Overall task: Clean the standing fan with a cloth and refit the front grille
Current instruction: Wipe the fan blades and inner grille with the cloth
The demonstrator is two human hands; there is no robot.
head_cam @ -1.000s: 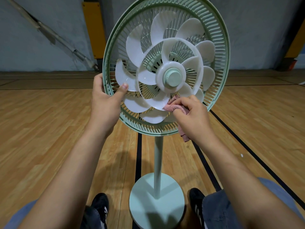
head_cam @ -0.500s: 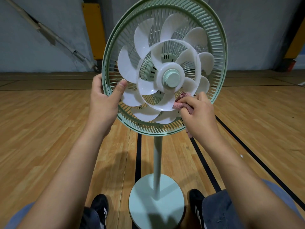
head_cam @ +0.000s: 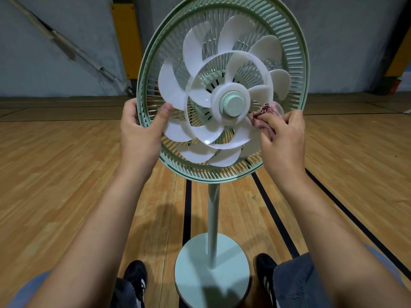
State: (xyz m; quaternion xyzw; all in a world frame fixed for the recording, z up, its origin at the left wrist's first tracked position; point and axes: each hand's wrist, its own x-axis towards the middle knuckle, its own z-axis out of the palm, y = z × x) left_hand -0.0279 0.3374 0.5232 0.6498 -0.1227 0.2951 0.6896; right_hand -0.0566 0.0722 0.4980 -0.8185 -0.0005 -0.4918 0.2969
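Head view. We record a pale-green plastic standing fan (head_cam: 222, 90) filling the upper centre of the frame, its front grille off and its white translucent plastic blades (head_cam: 195, 52) exposed inside the green slatted rear guard (head_cam: 295, 52). A round green hub cap (head_cam: 232, 105) sits at the middle of the blades. A slim pale-green pole (head_cam: 212, 218) drops from the guard to a round pale-green base (head_cam: 211, 270) at the lower centre, standing on the wooden plank floor (head_cam: 55, 174).

We note the left hand (head_cam: 140, 134) at centre left, its fingers wrapped round the left rim of the guard and its thumb lying on the edge of a blade. The right hand (head_cam: 282, 138) at centre right holds a crumpled pink cloth (head_cam: 262, 118) pinched between thumb and fingers; the cloth is pressed against a blade just right of the hub.

Black painted lines (head_cam: 188, 207) run along the floor toward the lower frame, passing on both sides of the base. Two black shoes with white stripes (head_cam: 136, 278) show at the bottom edge, one on each side of the base, with blue denim trouser legs (head_cam: 295, 285) at the lower corners. A grey wall (head_cam: 66, 30) closes the top of the frame, with a yellow padded post (head_cam: 129, 36) at upper left and a slanted grey bar (head_cam: 66, 45) crossing the wall beside it.
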